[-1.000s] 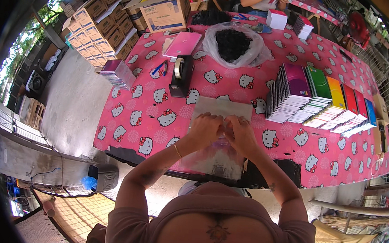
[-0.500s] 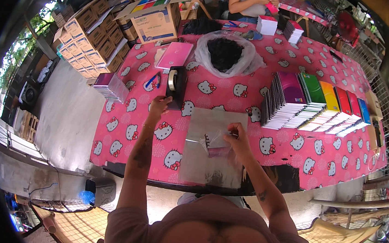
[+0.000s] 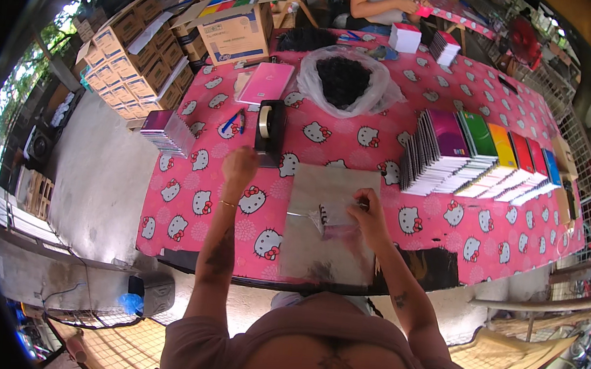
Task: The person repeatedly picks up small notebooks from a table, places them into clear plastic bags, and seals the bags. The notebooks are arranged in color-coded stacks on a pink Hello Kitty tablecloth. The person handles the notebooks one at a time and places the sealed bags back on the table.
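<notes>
My left hand (image 3: 241, 167) is closed and somewhat blurred beside the near end of a black tape dispenser (image 3: 270, 132); whatever its fingers hold is too small to make out. Over a grey board (image 3: 300, 248), my right hand (image 3: 369, 213) pinches the edge of a clear plastic bag (image 3: 338, 218). Within or under the plastic show a short black spiral coil (image 3: 322, 216) and a pinkish piece (image 3: 339, 231); which of the two cannot be told. A pale strip (image 3: 300, 214) lies left of the coil.
Stacked spiral notebooks (image 3: 444, 138) in several colours stand right. A plastic bag of black items (image 3: 341, 83), pink notebook (image 3: 268, 84), blue pen (image 3: 231, 121) and notebook pile (image 3: 166, 131) lie beyond or left. An open carton (image 3: 235, 35) stands behind; a person (image 3: 385, 6) works across.
My left hand has drawn back slightly from the tape dispenser toward me and closed. The right hand has shifted a little right and down, still pinching the plastic.
</notes>
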Tool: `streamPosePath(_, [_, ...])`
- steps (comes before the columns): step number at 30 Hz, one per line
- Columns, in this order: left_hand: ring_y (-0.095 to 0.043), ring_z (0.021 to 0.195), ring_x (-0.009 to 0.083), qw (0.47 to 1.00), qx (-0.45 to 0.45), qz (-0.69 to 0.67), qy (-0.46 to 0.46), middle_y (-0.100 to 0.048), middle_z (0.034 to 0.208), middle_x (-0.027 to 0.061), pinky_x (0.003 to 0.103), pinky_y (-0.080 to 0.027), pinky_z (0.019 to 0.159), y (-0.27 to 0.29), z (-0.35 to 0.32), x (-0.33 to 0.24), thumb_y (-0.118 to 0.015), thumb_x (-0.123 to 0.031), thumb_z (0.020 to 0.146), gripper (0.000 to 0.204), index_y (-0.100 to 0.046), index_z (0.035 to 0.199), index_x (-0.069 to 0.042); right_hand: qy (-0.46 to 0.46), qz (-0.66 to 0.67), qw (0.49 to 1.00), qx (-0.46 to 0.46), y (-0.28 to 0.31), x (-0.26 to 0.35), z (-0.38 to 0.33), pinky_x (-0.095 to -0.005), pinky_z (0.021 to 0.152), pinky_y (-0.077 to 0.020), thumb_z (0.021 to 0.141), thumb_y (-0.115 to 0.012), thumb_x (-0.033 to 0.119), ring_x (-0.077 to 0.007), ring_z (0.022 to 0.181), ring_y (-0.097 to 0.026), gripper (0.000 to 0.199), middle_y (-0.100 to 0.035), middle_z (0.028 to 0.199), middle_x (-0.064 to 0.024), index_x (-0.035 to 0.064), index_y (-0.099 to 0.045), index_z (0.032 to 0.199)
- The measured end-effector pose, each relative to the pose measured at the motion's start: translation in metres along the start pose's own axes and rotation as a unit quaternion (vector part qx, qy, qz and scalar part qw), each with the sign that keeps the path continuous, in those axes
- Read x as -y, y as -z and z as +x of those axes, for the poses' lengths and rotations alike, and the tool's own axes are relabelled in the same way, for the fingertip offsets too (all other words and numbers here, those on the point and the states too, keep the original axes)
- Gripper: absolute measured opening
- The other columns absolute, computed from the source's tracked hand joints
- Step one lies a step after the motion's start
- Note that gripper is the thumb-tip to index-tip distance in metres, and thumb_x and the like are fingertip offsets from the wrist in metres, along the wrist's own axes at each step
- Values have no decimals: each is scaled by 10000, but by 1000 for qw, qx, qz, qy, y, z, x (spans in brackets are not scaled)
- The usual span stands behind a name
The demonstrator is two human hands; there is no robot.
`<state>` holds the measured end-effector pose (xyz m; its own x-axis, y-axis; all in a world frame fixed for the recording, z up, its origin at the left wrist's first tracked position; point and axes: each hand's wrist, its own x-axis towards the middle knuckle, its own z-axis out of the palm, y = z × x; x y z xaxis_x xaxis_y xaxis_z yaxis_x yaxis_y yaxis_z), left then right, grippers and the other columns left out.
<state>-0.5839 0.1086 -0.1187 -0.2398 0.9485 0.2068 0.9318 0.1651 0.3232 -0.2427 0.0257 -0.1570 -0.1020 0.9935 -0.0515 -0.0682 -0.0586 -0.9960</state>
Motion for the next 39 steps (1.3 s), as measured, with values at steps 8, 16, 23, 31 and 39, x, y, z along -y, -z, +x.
streamPosePath(8, [-668, 740, 163, 808, 410, -74, -416, -700, 808, 89, 310, -500, 646, 35, -22, -166, -749, -286, 817, 279, -690, 863, -17, 21, 40, 999, 25, 4, -3, 0, -249, 780, -444, 813, -682, -15, -92, 878, -516, 329, -507, 966, -6, 67, -517, 1086])
streamPosePath(16, [-549, 648, 74, 709, 546, -435, -103, -606, 702, -17, 253, -455, 597, -113, -25, -91, -677, -392, 918, 364, -666, 852, -35, 8, 109, 994, 24, 1, 3, -2, -251, 798, -425, 834, -730, 40, -84, 906, -507, 328, -520, 981, 10, 86, -530, 1089])
streamPosePath(23, [-566, 1137, 309, 908, -24, -27, -417, -578, 1232, 184, 444, -445, 938, 6, -117, -145, -763, -434, 773, 664, -559, 1233, -1, -58, 272, 940, -200, 4, -56, -48, -279, 724, -457, 972, -594, 245, -122, 782, -524, 143, -537, 858, -10, 112, -575, 1022])
streamPosePath(31, [-548, 1181, 333, 949, 138, -139, -245, -552, 1264, 203, 467, -424, 999, 17, -138, -148, -844, -399, 675, 703, -519, 1170, -20, -271, 517, 799, 147, -32, -60, -84, -429, 988, -487, 966, -589, 432, -210, 1124, -616, 544, -630, 1197, -44, 70, -477, 1356])
streamPosePath(39, [-545, 1182, 284, 679, 254, -689, 3, -498, 1391, 124, 412, -490, 977, -28, -198, -64, -790, -128, 796, 906, -223, 1497, -47, 35, -8, 989, 145, 15, 6, -51, -445, 1014, -469, 870, -735, 152, -232, 1226, -543, 577, -556, 1301, -113, 90, -455, 1370])
